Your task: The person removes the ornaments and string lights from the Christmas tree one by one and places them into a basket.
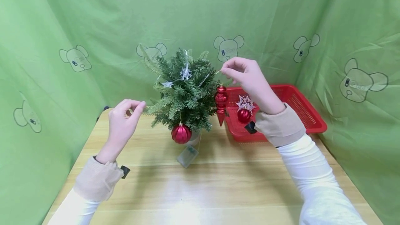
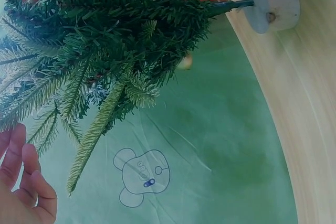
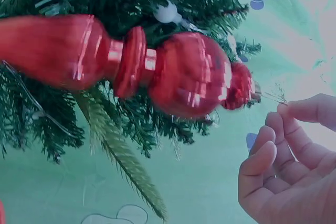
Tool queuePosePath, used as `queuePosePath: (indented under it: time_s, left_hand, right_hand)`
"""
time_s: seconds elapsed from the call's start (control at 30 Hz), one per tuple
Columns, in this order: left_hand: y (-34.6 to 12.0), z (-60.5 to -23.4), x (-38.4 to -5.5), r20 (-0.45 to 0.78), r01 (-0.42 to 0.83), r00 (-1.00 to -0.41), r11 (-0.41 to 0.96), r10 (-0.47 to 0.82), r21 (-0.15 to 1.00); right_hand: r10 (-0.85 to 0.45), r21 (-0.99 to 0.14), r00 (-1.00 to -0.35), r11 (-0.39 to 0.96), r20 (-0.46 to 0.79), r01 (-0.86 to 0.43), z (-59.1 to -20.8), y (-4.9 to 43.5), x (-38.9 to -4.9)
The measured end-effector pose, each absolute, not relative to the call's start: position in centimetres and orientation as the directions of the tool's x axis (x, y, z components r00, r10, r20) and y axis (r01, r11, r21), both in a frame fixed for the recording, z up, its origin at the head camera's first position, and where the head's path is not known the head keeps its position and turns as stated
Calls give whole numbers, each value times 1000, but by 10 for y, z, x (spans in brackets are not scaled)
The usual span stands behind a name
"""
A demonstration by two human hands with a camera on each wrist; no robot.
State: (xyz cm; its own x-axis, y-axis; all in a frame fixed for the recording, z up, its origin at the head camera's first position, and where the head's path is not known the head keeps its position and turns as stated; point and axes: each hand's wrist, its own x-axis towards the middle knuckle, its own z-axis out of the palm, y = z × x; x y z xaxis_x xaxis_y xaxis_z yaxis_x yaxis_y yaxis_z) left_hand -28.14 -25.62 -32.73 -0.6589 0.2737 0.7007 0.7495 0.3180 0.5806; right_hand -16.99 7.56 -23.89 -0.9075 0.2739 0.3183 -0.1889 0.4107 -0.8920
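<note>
A small artificial Christmas tree [image 1: 187,93] stands on the wooden table. My right hand [image 1: 245,74] pinches the thin hanging loop of a long red finial ornament [image 1: 221,105] at the tree's right side. In the right wrist view the glossy ornament [image 3: 191,74] hangs in front of the green needles, its loop running to the fingertips. My left hand [image 1: 123,121] has thumb and forefinger together at the tip of a left-hand branch [image 2: 31,95], pinching it. A red ribbed bauble [image 1: 181,133] hangs low on the front, and a silver snowflake [image 1: 185,73] higher up.
Behind my right forearm stands a red plastic basket [image 1: 307,114] holding a glittery star [image 1: 245,102] and a red bauble [image 1: 244,115]. A clear battery box [image 1: 187,156] lies before the tree's pale round base [image 2: 278,3]. Green cloth [image 1: 193,13] surrounds the table.
</note>
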Motion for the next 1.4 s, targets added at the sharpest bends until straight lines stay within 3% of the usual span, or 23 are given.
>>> queuePosePath:
  time_s: [0.83, 1.4]
  left_hand:
    - [-257, -330, -282, 709, 756, -652, 302, 267, 581]
    - [-257, -330, -281, 714, 755, -652, 304, 256, 580]
  right_hand:
    - [438, -879, -830, 461, 345, -122, -243, 125, -166]
    - [538, -909, -777, 404, 326, -102, -259, 166, -171]
